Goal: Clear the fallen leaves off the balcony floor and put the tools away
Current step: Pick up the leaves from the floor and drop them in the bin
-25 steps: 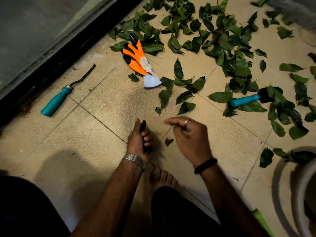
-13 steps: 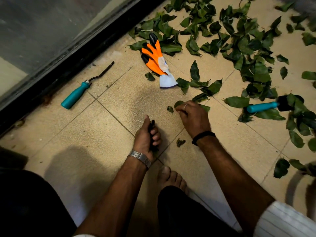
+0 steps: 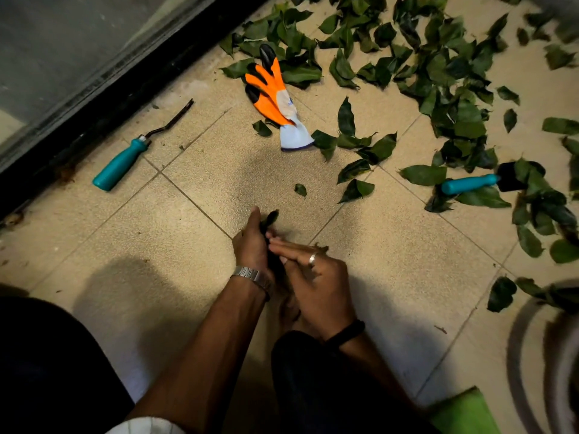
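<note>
green leaves (image 3: 445,76) strewn thick over upper right of tiled balcony floor (image 3: 188,245). teal-handled weeder (image 3: 125,161) lies flat near black door track, metal tip pointing up-right. second teal-handled tool (image 3: 470,184) lies half under leaves at right. orange glove (image 3: 275,95) flat at pile's edge.

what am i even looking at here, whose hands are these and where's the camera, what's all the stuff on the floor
The picture comes from a camera worn on a person's head, looking down at their own two bare hands; there is no machine. They crouch on a tiled balcony floor. The left hand, with a metal watch, is closed around a bunch of dark leaves. The right hand, with a ring, presses against that bunch. On the floor lie an orange glove, a teal-handled hooked tool by the door frame, another teal-handled tool partly under leaves, and many scattered green leaves.
</note>
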`<action>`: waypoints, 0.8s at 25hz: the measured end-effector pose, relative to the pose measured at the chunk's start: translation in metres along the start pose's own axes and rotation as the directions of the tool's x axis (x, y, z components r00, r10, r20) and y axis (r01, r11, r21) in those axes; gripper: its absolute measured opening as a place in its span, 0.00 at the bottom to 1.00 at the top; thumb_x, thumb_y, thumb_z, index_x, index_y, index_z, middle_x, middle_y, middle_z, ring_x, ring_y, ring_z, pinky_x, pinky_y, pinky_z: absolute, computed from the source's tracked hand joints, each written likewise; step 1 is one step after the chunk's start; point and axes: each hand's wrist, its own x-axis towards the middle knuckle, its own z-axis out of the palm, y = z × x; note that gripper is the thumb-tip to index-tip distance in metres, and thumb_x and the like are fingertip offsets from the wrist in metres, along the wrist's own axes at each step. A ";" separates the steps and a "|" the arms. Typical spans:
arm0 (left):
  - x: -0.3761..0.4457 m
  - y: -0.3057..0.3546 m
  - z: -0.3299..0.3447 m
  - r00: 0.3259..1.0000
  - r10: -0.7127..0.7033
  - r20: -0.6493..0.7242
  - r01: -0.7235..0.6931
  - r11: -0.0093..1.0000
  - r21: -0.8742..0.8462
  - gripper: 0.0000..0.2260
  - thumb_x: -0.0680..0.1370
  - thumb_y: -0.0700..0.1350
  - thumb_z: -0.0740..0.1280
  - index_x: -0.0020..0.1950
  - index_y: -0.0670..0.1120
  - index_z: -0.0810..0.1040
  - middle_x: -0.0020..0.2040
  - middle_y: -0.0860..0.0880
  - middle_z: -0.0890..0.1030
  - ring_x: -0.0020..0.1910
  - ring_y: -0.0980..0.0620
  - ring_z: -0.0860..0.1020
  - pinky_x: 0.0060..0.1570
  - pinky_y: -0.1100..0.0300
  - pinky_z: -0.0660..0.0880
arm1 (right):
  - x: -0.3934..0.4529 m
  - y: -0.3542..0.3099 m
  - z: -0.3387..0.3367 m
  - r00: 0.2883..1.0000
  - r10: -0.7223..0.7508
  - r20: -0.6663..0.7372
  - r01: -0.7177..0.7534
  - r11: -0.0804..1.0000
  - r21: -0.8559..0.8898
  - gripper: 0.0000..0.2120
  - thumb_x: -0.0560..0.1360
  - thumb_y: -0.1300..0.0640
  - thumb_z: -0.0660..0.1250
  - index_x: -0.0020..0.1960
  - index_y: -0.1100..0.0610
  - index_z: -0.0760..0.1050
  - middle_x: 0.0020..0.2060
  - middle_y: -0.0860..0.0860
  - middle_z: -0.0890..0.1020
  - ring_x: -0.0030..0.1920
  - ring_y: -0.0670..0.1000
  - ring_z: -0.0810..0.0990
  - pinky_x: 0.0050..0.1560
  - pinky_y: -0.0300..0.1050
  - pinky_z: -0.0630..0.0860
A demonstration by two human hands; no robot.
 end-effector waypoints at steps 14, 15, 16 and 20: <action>-0.017 -0.002 0.007 0.977 0.158 0.146 -0.206 0.882 0.424 0.16 0.82 0.53 0.65 0.42 0.44 0.82 0.33 0.47 0.81 0.23 0.53 0.72 0.25 0.63 0.68 | 0.027 0.019 -0.019 0.972 0.176 -0.158 -0.166 0.984 0.070 0.10 0.74 0.64 0.74 0.52 0.53 0.83 0.46 0.47 0.85 0.47 0.46 0.85 0.49 0.42 0.82; -0.021 -0.002 0.009 0.970 0.185 0.161 -0.240 0.852 0.466 0.17 0.82 0.54 0.64 0.39 0.45 0.82 0.32 0.48 0.81 0.25 0.53 0.75 0.27 0.63 0.70 | 0.027 0.010 -0.011 0.977 0.183 -0.114 -0.174 0.981 0.086 0.11 0.74 0.65 0.73 0.53 0.52 0.82 0.46 0.46 0.85 0.47 0.45 0.85 0.50 0.42 0.82; -0.024 -0.002 0.010 0.964 0.220 0.148 -0.265 0.829 0.493 0.19 0.82 0.54 0.65 0.36 0.47 0.82 0.30 0.50 0.81 0.27 0.54 0.76 0.29 0.63 0.71 | 0.027 0.003 -0.006 0.986 0.161 -0.050 -0.159 0.986 0.052 0.12 0.75 0.64 0.71 0.55 0.51 0.82 0.46 0.45 0.85 0.48 0.43 0.84 0.50 0.42 0.82; -0.017 0.013 0.000 0.921 0.386 -0.048 -0.297 0.779 0.551 0.26 0.82 0.58 0.63 0.26 0.47 0.75 0.23 0.50 0.75 0.24 0.53 0.72 0.27 0.64 0.68 | 0.051 -0.009 -0.017 0.999 0.046 -0.009 -0.046 0.995 -0.088 0.11 0.78 0.61 0.67 0.58 0.51 0.81 0.49 0.43 0.86 0.50 0.39 0.84 0.50 0.37 0.80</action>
